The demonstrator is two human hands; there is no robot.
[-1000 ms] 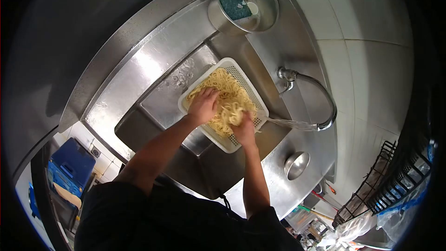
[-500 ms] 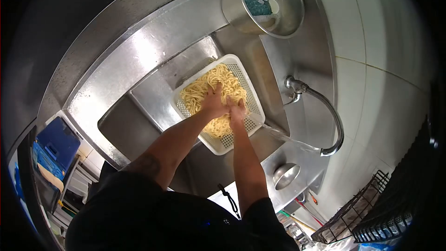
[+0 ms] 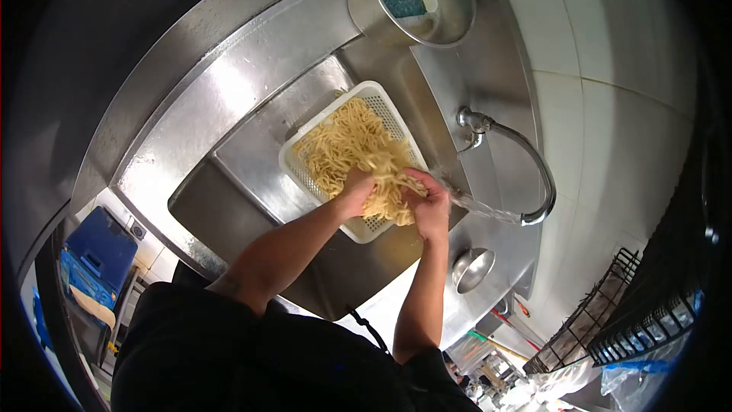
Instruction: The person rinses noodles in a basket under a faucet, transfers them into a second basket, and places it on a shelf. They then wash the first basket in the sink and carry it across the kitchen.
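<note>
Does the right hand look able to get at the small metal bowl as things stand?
Probably yes: the small metal bowl sits beside the right forearm with nothing between, though the right hand holds noodles.

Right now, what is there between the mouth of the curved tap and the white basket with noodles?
In the head view, running water lies there, going from the tap toward the basket, with the right hand close to its far end.
</note>
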